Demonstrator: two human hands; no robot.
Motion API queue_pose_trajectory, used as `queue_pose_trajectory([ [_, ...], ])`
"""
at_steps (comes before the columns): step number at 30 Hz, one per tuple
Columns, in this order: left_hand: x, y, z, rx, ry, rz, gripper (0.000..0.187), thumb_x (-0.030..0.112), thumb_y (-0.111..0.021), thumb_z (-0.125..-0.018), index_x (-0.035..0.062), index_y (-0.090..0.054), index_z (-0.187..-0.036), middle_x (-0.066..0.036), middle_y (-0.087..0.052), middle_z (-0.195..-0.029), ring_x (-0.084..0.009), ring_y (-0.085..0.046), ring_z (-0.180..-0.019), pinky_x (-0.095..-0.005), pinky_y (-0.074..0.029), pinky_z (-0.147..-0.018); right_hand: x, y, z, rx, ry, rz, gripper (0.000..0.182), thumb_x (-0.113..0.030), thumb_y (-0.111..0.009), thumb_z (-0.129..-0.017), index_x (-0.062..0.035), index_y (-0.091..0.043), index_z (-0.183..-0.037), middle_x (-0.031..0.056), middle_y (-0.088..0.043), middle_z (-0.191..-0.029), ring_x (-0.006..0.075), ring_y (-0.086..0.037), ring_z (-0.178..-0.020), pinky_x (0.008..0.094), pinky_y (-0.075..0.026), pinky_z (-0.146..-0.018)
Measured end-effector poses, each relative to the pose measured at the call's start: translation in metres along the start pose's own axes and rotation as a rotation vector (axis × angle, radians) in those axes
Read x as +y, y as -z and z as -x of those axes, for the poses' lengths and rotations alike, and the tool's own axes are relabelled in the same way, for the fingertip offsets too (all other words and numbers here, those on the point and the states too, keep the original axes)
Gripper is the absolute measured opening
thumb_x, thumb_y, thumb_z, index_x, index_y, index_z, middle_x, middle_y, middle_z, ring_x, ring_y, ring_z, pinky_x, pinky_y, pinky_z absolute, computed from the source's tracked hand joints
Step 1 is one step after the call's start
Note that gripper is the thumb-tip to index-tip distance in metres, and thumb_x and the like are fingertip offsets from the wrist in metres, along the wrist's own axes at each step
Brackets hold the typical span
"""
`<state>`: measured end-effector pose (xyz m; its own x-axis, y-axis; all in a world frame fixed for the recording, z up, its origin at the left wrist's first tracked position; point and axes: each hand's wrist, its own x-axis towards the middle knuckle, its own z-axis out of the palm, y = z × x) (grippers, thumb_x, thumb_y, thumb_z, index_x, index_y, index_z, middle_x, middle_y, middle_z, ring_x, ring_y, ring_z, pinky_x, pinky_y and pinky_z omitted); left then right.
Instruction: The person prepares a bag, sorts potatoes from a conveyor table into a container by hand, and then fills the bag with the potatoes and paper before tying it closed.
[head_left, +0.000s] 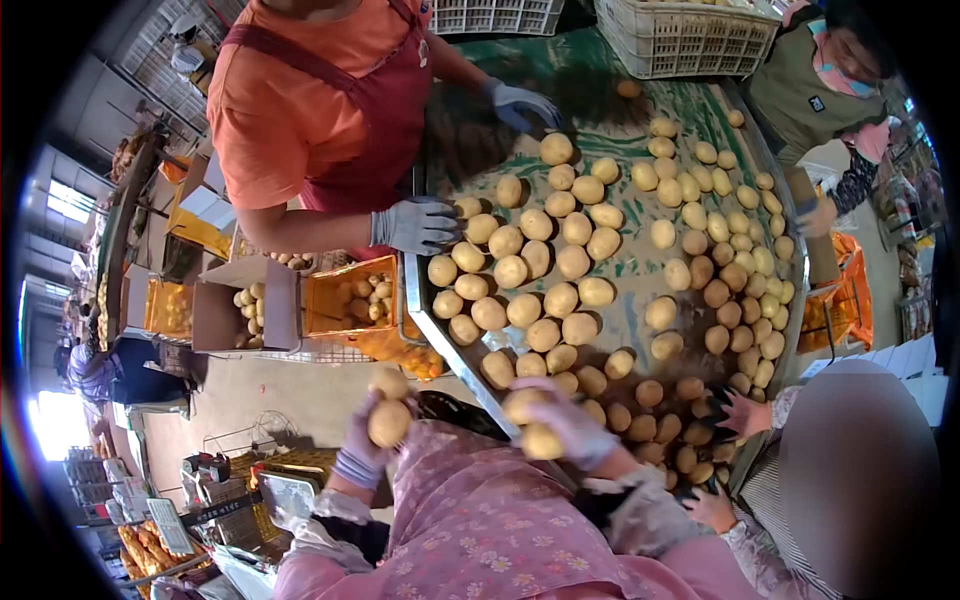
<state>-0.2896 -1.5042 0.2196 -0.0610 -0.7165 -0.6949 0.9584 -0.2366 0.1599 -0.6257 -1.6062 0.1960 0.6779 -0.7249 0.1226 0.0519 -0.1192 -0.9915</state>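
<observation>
My left hand (362, 440), in a pale glove, is closed round a potato (389, 424) off the table's near left corner. Another potato (388, 383) shows just above it, against the same hand. Over the table's near edge, my gloved right hand (572, 425) is closed on two potatoes, one pale brown (522, 406) and one yellower (541, 443); this hand is slightly blurred. Many loose potatoes (543, 334) lie on the sorting table (628, 285) beyond it, browner ones nearest my right hand.
Across the table a worker's grey-gloved hands (415, 226) rest by the potatoes. At right, another person's hands (742, 412) reach to the table. Left of the table stand an orange crate (330, 322) and a cardboard box (215, 318) with potatoes. A white crate (690, 42) sits at the far end.
</observation>
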Motion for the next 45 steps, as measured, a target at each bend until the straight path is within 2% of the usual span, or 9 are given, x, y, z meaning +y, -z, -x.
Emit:
queue_pose_trajectory([
  [5,0.128,0.021,-0.039,0.041,-0.303,-0.241,0.054,0.045,-0.057,-0.098,0.0047,-0.052,-0.133,-0.017,-0.062,-0.126,-0.0350,-0.062,-0.113,-0.0497,-0.058,-0.092,0.028,-0.110,-0.142,-0.124,0.224,0.107,0.070,-0.018,-0.072,-0.090,-0.0040,-0.037,-0.148,0.0238,-0.043,-0.147,0.0413,-0.045,-0.138,0.0434,-0.037,-0.117],
  [7,0.155,0.046,-0.069,0.432,-0.523,-0.141,0.055,0.045,-0.056,-0.099,0.0050,-0.048,-0.136,-0.014,-0.054,-0.133,-0.0342,-0.055,-0.118,-0.0489,-0.052,-0.093,-0.022,-0.123,-0.203,0.037,-0.745,-0.985,0.071,-0.041,-0.061,-0.096,-0.0037,-0.035,-0.151,0.0250,-0.043,-0.151,0.0430,-0.043,-0.141,0.0467,-0.038,-0.116],
  [13,0.066,0.043,-0.107,0.424,-1.037,-1.729,0.044,0.019,-0.061,-0.099,0.0036,-0.054,-0.139,-0.019,-0.058,-0.134,-0.0349,-0.050,-0.129,-0.0420,-0.042,-0.109,0.086,-0.050,-0.108,0.183,0.168,0.978,0.051,-0.037,-0.066,-0.089,-0.0214,-0.061,-0.137,0.0110,-0.061,-0.134,0.0361,-0.053,-0.129,0.0516,-0.037,-0.113],
  [23,-0.002,-0.074,-0.206,-0.035,-1.273,-2.270,0.055,0.026,-0.064,-0.094,0.0092,-0.051,-0.146,-0.030,-0.047,-0.148,-0.0430,-0.045,-0.138,-0.0478,-0.037,-0.115,0.013,0.067,0.201,0.347,-0.709,1.044,0.060,-0.043,-0.066,-0.089,-0.0128,-0.058,-0.140,0.0164,-0.051,-0.149,0.0360,-0.050,-0.136,0.0552,-0.033,-0.115],
  [29,-0.111,-0.076,-0.219,0.190,-0.720,-2.673,0.072,0.059,-0.052,-0.097,0.0307,-0.033,-0.160,-0.020,-0.029,-0.164,-0.0595,-0.020,-0.145,-0.0783,-0.018,-0.111,0.014,0.024,0.224,0.884,-0.677,1.297,0.054,-0.028,-0.073,-0.082,-0.0120,-0.062,-0.133,0.0223,-0.050,-0.142,0.0437,-0.046,-0.134,0.0591,-0.036,-0.111],
  [34,-0.188,-0.039,-0.149,-0.726,-0.481,-2.384,0.065,0.049,-0.061,-0.097,0.0298,-0.042,-0.156,-0.024,-0.024,-0.165,-0.0495,-0.018,-0.151,-0.0557,-0.023,-0.122,0.028,0.018,0.207,0.468,-0.354,1.158,0.045,-0.021,-0.069,-0.082,-0.0099,-0.064,-0.125,0.0253,-0.050,-0.140,0.0460,-0.051,-0.126,0.0547,-0.045,-0.103],
  [38,-0.182,-0.056,-0.122,-1.128,0.013,-2.161,0.052,0.036,-0.062,-0.100,0.0179,-0.054,-0.148,-0.021,-0.039,-0.159,-0.0365,-0.043,-0.143,-0.0423,-0.036,-0.118,0.014,0.081,0.124,0.964,-0.460,0.833,0.045,-0.019,-0.069,-0.084,-0.0103,-0.062,-0.127,0.0216,-0.049,-0.145,0.0433,-0.051,-0.128,0.0519,-0.044,-0.106],
  [41,-0.175,-0.056,-0.123,-0.875,0.158,-1.965,0.047,0.031,-0.059,-0.102,0.0103,-0.057,-0.144,-0.017,-0.057,-0.145,-0.0290,-0.055,-0.133,-0.0377,-0.041,-0.114,0.051,0.093,0.028,0.884,-0.071,0.999,0.046,-0.020,-0.069,-0.084,-0.0120,-0.060,-0.129,0.0194,-0.051,-0.141,0.0426,-0.054,-0.123,0.0541,-0.044,-0.102],
  [45,-0.147,-0.072,-0.119,-0.814,-0.160,-1.993,0.040,0.024,-0.060,-0.102,0.0039,-0.061,-0.136,-0.016,-0.064,-0.134,-0.0277,-0.060,-0.127,-0.0376,-0.045,-0.110,0.092,0.073,-0.035,0.750,-0.472,1.002,0.056,-0.021,-0.073,-0.080,-0.0161,-0.059,-0.133,0.0164,-0.057,-0.127,0.0386,-0.057,-0.114,0.0516,-0.045,-0.099],
])
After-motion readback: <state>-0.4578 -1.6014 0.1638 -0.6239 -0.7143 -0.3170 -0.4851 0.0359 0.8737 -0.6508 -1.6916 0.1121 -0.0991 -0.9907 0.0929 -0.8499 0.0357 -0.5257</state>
